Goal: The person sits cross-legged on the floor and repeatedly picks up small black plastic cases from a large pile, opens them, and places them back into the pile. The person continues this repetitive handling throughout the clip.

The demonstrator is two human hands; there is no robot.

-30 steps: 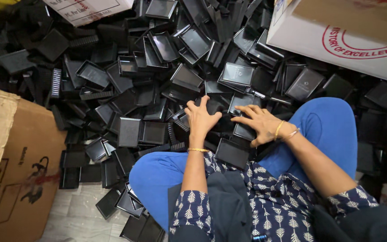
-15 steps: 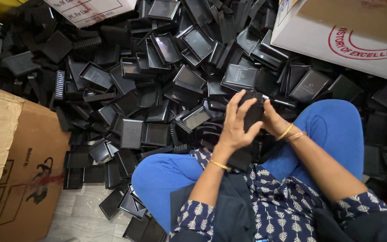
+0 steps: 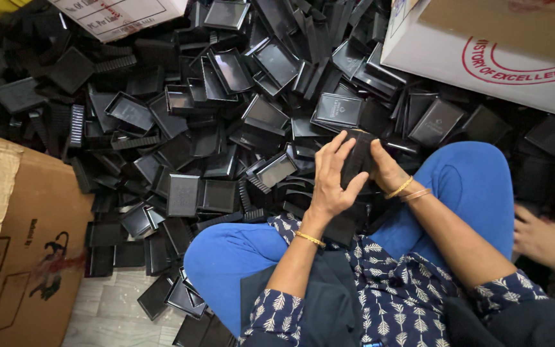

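Both of my hands hold a small stack of black plastic trays (image 3: 356, 156) upright above my lap. My left hand (image 3: 332, 180) grips the stack's left side with fingers spread along it. On the other side my right hand (image 3: 387, 168) clasps the stack; part of that hand is hidden behind it. A large heap of loose black plastic trays (image 3: 226, 128) covers the floor in front of my crossed, blue-clad legs (image 3: 232, 257).
A brown cardboard box (image 3: 20, 244) stands at the left. A white carton (image 3: 489, 51) sits at the top right, another white carton (image 3: 120, 13) at the top left. Another person's hand (image 3: 544, 241) reaches in at the right edge. Pale floor tiles (image 3: 107, 308) show at bottom left.
My hands lifted off the pile, came together and raised a stack of black trays upright in front of me.
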